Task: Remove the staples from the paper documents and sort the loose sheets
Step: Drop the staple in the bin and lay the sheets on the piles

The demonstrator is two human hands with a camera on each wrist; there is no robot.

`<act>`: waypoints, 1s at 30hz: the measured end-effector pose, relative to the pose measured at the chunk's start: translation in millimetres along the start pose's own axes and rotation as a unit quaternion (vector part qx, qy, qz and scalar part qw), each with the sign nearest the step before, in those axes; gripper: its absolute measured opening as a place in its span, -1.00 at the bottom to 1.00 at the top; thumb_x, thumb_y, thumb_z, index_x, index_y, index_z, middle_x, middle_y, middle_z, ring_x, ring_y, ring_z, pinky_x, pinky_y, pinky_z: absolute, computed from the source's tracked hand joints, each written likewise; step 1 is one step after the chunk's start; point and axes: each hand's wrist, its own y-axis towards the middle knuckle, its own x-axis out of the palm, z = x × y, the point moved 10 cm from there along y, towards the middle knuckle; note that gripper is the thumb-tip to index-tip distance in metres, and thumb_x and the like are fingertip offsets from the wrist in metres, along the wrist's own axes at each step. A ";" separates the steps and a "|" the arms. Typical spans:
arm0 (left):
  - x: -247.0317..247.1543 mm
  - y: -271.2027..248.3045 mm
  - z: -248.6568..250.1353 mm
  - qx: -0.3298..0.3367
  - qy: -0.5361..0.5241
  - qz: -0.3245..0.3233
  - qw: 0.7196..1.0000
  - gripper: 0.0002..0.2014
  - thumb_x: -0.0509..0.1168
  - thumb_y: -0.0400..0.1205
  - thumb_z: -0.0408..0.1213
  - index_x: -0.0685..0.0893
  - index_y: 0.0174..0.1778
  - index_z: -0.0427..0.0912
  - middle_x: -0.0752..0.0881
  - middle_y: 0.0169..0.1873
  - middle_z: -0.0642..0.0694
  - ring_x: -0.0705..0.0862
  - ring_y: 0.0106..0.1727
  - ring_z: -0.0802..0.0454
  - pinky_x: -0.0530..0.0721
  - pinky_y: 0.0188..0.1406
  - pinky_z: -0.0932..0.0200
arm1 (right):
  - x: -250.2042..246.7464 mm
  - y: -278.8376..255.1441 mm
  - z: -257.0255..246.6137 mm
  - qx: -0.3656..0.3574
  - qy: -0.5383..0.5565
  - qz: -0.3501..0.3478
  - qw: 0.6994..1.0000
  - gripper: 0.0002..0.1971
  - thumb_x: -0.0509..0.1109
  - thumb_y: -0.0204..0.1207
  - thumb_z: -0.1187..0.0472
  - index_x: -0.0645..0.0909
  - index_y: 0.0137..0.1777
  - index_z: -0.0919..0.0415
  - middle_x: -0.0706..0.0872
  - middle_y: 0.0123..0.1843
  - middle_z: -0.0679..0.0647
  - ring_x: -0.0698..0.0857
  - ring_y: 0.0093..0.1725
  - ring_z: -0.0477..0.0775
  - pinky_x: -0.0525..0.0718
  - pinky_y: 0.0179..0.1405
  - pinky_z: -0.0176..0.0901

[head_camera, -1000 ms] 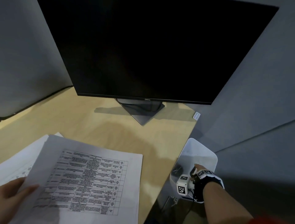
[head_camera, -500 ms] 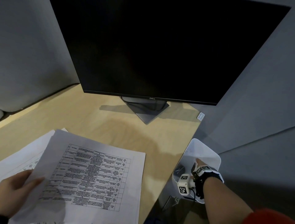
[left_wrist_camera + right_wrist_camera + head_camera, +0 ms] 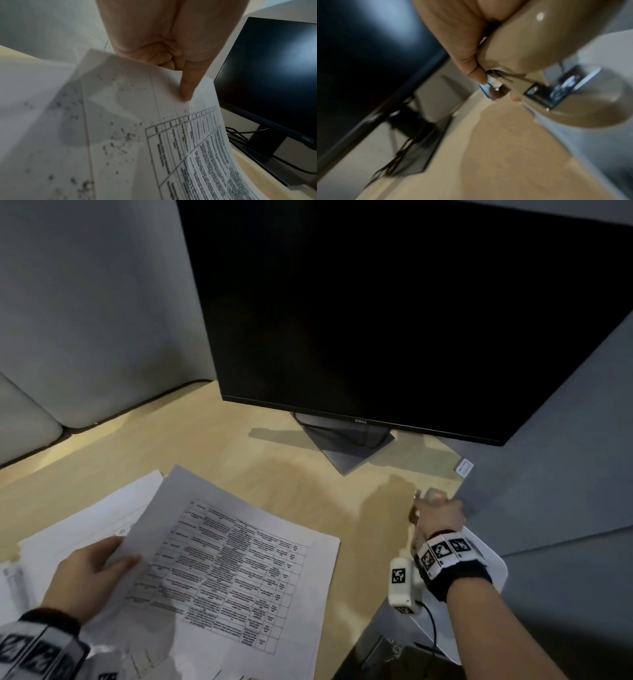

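Observation:
My left hand (image 3: 89,573) holds a printed document (image 3: 233,570) with a table on it by its left edge, lifted slightly off the wooden desk (image 3: 274,474). The left wrist view shows the thumb (image 3: 187,86) pressing on the top sheet (image 3: 188,148). My right hand (image 3: 428,503) is over the desk's right edge and grips a beige staple remover (image 3: 513,47) with chrome jaws. In the head view only a bit of the staple remover (image 3: 433,494) shows past the fingers.
More loose sheets (image 3: 85,518) lie under and left of the held document. A black monitor (image 3: 394,320) on a stand (image 3: 352,446) fills the back of the desk. A white bin (image 3: 493,563) stands below the desk's right edge, under my right wrist. Grey partitions surround the desk.
My right hand has risen out of the white bin to the desk's right edge. The left hand and its document have shifted a little to the right.

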 end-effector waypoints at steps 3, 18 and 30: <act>-6.9 -6.8 25.0 0.003 0.019 0.022 1.000 -0.78 0.42 0.52 -0.35 0.71 0.07 -0.28 0.75 -0.05 -0.20 0.65 -0.02 -0.16 0.44 -0.07 0.09 | 30.7 -24.9 -90.7 -0.156 -0.044 -0.067 0.984 -0.57 0.42 0.49 0.14 0.50 0.23 0.42 0.66 0.18 0.34 0.58 0.26 0.30 0.50 0.21 -0.04; -28.9 -19.4 65.4 0.083 -0.018 0.024 0.996 -0.44 0.31 0.59 -0.40 0.37 0.35 0.33 0.54 -0.52 0.12 0.53 -0.43 0.28 0.43 -0.31 0.31 | 137.0 -127.6 -189.5 -0.402 -0.273 -0.152 0.860 -0.33 0.18 0.60 -0.16 0.16 0.62 0.13 0.25 0.61 0.20 0.20 0.58 0.24 0.17 0.54 0.09; -39.4 -16.5 55.9 0.094 -0.113 0.033 0.989 -0.35 0.29 0.54 -0.52 0.49 -0.04 0.58 0.77 -0.15 0.22 0.71 -0.05 0.23 0.67 0.02 0.15 | 131.3 -230.6 -233.1 -0.465 0.259 -0.361 0.765 -0.71 0.45 0.43 0.47 0.73 -0.15 0.01 0.77 -0.02 -0.05 0.73 -0.04 -0.22 0.67 0.00 -0.28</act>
